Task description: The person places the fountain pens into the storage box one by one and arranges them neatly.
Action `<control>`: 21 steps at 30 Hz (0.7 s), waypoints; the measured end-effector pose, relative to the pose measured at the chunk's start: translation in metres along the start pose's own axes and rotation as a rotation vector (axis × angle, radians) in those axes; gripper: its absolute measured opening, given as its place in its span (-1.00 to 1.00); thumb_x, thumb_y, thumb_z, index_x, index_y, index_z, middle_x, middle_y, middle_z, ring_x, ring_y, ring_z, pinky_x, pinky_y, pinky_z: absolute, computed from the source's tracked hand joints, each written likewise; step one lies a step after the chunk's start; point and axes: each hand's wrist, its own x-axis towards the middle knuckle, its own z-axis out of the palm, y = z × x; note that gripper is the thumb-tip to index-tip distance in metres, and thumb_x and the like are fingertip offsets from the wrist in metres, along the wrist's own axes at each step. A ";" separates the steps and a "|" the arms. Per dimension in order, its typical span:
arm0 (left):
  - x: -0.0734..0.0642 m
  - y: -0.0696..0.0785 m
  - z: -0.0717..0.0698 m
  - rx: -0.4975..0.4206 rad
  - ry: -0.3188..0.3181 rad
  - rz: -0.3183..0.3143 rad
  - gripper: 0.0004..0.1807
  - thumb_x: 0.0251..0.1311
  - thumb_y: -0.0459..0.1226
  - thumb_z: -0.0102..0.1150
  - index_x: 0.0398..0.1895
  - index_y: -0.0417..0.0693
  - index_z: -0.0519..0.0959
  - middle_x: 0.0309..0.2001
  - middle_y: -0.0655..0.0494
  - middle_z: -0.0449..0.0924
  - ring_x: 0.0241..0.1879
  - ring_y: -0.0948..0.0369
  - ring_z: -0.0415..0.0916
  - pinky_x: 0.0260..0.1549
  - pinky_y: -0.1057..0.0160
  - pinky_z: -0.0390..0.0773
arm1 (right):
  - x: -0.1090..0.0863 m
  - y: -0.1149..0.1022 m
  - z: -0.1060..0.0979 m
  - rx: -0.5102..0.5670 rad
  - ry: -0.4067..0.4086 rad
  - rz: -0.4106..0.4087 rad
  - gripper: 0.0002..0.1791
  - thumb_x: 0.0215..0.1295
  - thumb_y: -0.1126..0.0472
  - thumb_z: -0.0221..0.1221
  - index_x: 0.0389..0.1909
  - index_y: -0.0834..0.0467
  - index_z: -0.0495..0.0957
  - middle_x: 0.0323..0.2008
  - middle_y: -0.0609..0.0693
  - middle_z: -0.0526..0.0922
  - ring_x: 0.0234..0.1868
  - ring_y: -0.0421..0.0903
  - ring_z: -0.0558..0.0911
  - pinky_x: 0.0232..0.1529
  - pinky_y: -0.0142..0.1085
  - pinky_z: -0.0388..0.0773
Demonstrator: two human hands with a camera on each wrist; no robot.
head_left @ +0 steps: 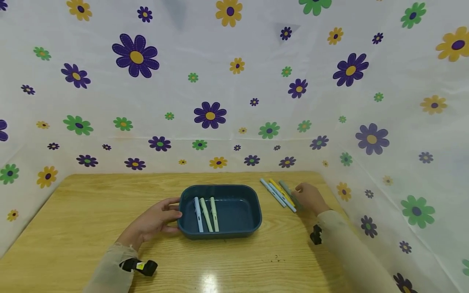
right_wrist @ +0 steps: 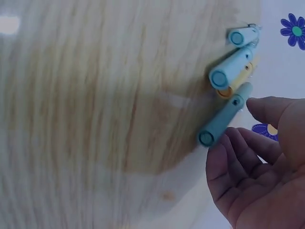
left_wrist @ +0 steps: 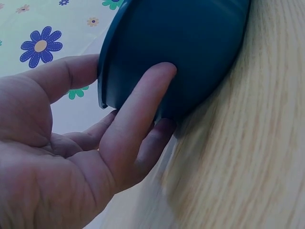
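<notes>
Head cam's reading bright, glare bouncing off bench point(head_left: 234, 264) at btm ctr. Wrist cams are running dimmer, bluish; L view's tray point(left_wrist: 205, 43) is looking v. dark, R view's showing a soft shadow.

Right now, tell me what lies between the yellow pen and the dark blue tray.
In the head view, two light-blue pens lie next to the yellow pen, then bare wooden tabletop runs to the dark blue tray.

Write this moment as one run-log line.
left grip: holding dark-blue tray | inside: three pens | right grip: at grey-green pen, hold unclear | nearby: two blue pens, yellow pen
</notes>
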 end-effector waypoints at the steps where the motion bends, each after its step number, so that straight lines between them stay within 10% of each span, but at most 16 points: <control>1: 0.001 0.000 0.000 -0.001 -0.002 0.000 -0.18 0.48 -0.33 0.13 0.63 -0.27 -0.07 0.48 -0.47 0.13 0.29 -0.11 0.48 0.01 -0.09 0.70 | 0.001 0.000 0.001 -0.004 0.004 -0.002 -0.53 0.55 0.13 0.09 0.19 0.47 0.52 0.14 0.44 0.60 0.11 0.35 0.61 0.08 0.19 0.61; 21: 0.002 0.001 0.001 -0.016 -0.001 -0.016 -0.17 0.47 -0.34 0.14 0.64 -0.25 -0.07 0.49 -0.46 0.09 0.29 -0.11 0.47 0.02 -0.11 0.70 | -0.018 0.010 -0.006 -0.036 0.001 0.055 -0.71 0.41 0.17 0.25 -0.10 0.36 0.59 -0.13 0.27 0.68 -0.11 0.20 0.64 -0.06 0.10 0.63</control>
